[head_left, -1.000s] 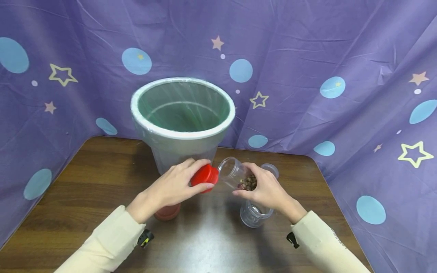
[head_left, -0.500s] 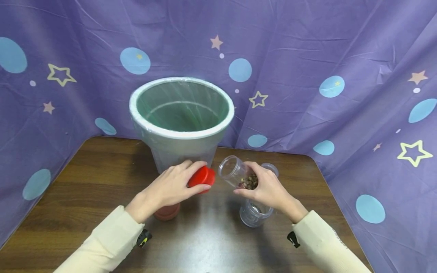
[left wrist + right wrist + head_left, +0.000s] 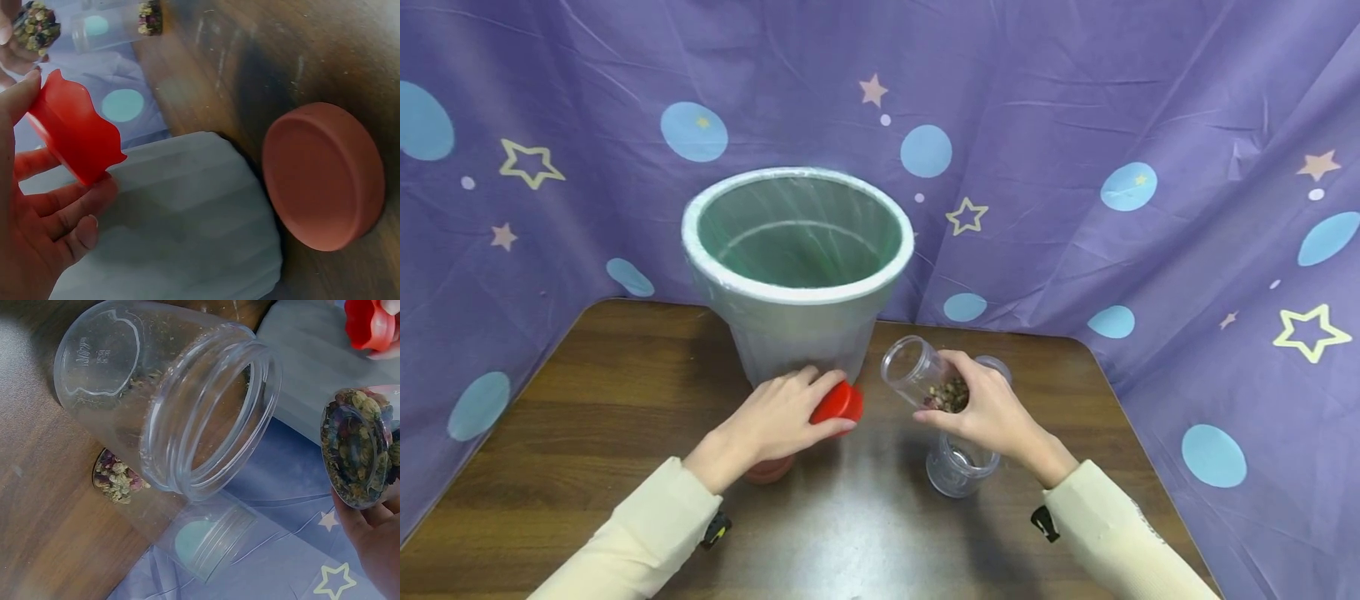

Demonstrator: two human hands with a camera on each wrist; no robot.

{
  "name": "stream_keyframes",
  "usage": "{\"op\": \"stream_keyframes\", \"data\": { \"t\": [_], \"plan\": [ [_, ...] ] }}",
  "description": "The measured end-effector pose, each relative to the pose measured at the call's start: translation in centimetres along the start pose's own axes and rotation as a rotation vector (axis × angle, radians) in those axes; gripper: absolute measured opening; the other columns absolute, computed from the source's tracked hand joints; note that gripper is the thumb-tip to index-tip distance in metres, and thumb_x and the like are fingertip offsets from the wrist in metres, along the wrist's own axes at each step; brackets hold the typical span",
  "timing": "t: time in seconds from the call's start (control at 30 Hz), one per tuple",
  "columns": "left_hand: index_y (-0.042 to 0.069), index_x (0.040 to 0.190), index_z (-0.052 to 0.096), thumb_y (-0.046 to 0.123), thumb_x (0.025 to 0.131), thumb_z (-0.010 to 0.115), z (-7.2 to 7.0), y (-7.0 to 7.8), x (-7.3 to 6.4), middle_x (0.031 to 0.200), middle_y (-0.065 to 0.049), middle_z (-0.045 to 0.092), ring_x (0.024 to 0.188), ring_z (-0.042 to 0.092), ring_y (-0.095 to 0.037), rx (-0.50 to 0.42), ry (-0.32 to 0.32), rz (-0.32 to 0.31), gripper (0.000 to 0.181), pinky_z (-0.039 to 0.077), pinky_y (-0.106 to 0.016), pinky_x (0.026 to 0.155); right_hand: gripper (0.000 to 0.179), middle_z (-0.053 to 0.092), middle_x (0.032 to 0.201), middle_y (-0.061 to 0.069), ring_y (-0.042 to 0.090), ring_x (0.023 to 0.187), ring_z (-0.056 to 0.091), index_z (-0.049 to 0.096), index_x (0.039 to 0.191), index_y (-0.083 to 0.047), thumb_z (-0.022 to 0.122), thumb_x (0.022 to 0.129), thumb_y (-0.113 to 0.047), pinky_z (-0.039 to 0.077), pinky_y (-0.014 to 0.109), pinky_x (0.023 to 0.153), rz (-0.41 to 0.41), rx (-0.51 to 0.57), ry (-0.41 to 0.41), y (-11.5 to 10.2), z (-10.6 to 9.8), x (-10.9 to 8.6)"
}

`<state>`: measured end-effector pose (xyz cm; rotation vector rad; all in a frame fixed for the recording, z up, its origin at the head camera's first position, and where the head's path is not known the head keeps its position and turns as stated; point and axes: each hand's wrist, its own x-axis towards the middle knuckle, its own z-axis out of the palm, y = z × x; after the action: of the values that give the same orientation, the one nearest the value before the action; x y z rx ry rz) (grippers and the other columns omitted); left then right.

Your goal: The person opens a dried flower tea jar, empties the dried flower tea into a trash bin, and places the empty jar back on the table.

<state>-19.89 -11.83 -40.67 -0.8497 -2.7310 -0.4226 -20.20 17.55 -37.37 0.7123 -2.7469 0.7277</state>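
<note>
My left hand pinches a small red cup-shaped piece with a wavy rim between thumb and fingers. In the left wrist view the red piece shows its scalloped edge. My right hand grips a clear jar, tilted with its uncapped mouth toward the left hand. Dried flowers lie at the bottom of that jar, and the right wrist view shows them through its base. A gap separates the red piece from the jar. Below the right hand stands an uncapped clear jar with a few crumbs inside.
A large pale bucket, green inside, stands behind the hands. A reddish-brown round dish sits on the wooden table beneath the left hand. Another clear jar holding dried flowers stands behind the right hand. A purple curtain encloses the table.
My left hand has drawn left and slightly down with the red piece, widening the gap to the jar. The right hand's jar mouth has risen slightly.
</note>
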Motion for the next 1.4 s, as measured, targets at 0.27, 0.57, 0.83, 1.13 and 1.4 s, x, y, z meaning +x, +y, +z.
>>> {"op": "stream_keyframes", "data": {
  "t": [0.27, 0.57, 0.83, 1.13, 1.4],
  "plan": [
    [0.015, 0.123, 0.062, 0.057, 0.085, 0.067, 0.9, -0.5, -0.1, 0.089, -0.004, 0.062, 0.07, 0.06, -0.018, 0.061, 0.002, 0.029, 0.058, 0.05, -0.033, 0.059, 0.075, 0.071, 0.104, 0.002, 0.013, 0.088, 0.064, 0.055, 0.13, -0.013, 0.085, 0.07, -0.047, 0.051, 0.032, 0.074, 0.006, 0.01, -0.003, 0.1, 0.1, 0.0],
    [0.018, 0.123, 0.064, 0.065, 0.083, 0.063, 2.1, -0.6, -0.4, 0.088, -0.005, 0.064, 0.074, 0.064, -0.023, 0.241, -0.006, 0.112, 0.062, 0.051, -0.038, 0.071, 0.076, 0.071, 0.105, 0.002, 0.013, 0.091, 0.065, 0.055, 0.13, -0.014, 0.085, 0.07, -0.049, 0.052, 0.033, 0.077, 0.012, 0.016, -0.011, 0.1, 0.2, -0.2],
    [0.018, 0.122, 0.064, 0.064, 0.083, 0.064, 3.0, -0.7, -0.7, 0.087, -0.005, 0.063, 0.078, 0.061, -0.023, 0.27, -0.059, 0.13, 0.06, 0.048, -0.036, 0.071, 0.076, 0.071, 0.104, 0.0, 0.012, 0.09, 0.065, 0.055, 0.13, -0.011, 0.084, 0.071, -0.049, 0.053, 0.033, 0.076, -0.007, 0.022, -0.014, 0.3, 0.5, -0.2],
    [0.019, 0.124, 0.064, 0.066, 0.084, 0.061, 3.9, -1.0, -0.7, 0.092, -0.007, 0.066, 0.084, 0.062, -0.025, 0.277, -0.104, 0.121, 0.062, 0.05, -0.04, 0.076, 0.077, 0.071, 0.102, 0.003, 0.014, 0.09, 0.066, 0.055, 0.13, -0.01, 0.085, 0.07, -0.048, 0.054, 0.033, 0.076, -0.006, 0.012, -0.018, 0.3, 0.7, -0.3],
    [0.019, 0.121, 0.064, 0.066, 0.083, 0.063, 5.0, -1.4, -1.2, 0.092, -0.006, 0.065, 0.085, 0.061, -0.025, 0.303, -0.114, 0.123, 0.061, 0.048, -0.039, 0.076, 0.076, 0.07, 0.096, 0.001, 0.012, 0.087, 0.065, 0.056, 0.129, -0.011, 0.085, 0.069, -0.048, 0.053, 0.032, 0.074, -0.014, 0.004, -0.027, 0.2, 1.0, -0.3]
  ]
}}
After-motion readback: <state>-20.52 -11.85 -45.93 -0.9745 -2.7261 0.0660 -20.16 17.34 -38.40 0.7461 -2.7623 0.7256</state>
